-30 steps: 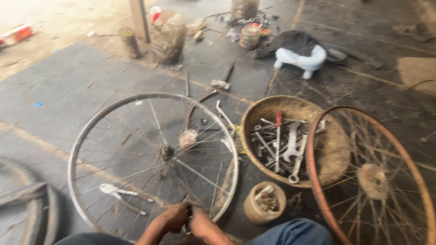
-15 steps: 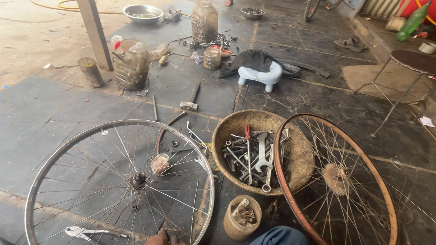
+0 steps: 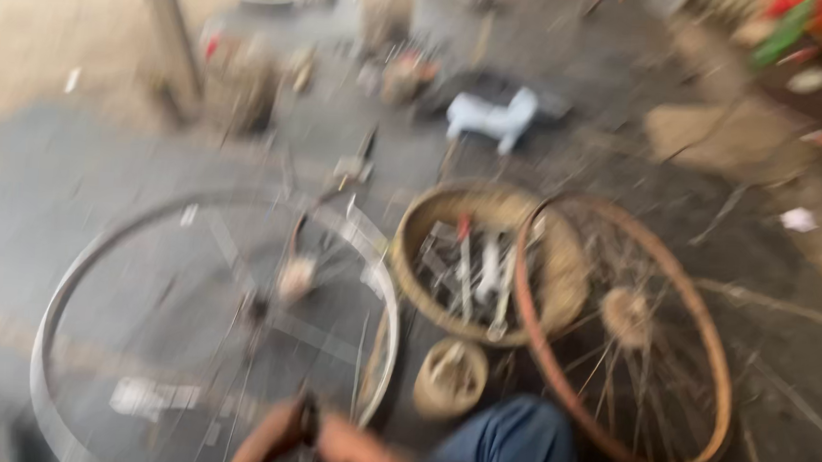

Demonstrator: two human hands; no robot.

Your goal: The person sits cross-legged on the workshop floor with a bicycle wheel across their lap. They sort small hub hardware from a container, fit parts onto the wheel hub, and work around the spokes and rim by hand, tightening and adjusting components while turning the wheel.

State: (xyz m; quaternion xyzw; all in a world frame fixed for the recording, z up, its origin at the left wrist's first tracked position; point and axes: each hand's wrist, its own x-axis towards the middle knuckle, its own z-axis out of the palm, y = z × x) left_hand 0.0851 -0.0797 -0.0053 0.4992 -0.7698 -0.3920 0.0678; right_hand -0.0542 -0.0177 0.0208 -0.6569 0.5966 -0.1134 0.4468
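The frame is heavily blurred. A silver spoked bicycle wheel (image 3: 69, 307) lies flat on the dark ground in front of me. My left hand (image 3: 269, 437) and my right hand (image 3: 354, 451) meet at its near rim, at the bottom edge of the view. A small dark thing (image 3: 306, 415) shows between them, with my left hand curled by it. The blur hides my right hand's fingers. My blue trouser knee (image 3: 512, 443) is just right of the hands.
A rusty orange wheel (image 3: 705, 340) leans over a round shallow basket (image 3: 409, 259) holding several metal tools. A small round tin (image 3: 450, 378) sits beside my knee. A white plastic object (image 3: 492, 118), jars and a post (image 3: 168, 31) stand further back.
The view has swung and blurred. My hands stay together at the near rim of the silver wheel, showing a little more in frame. Wheels, basket and tin have not moved.
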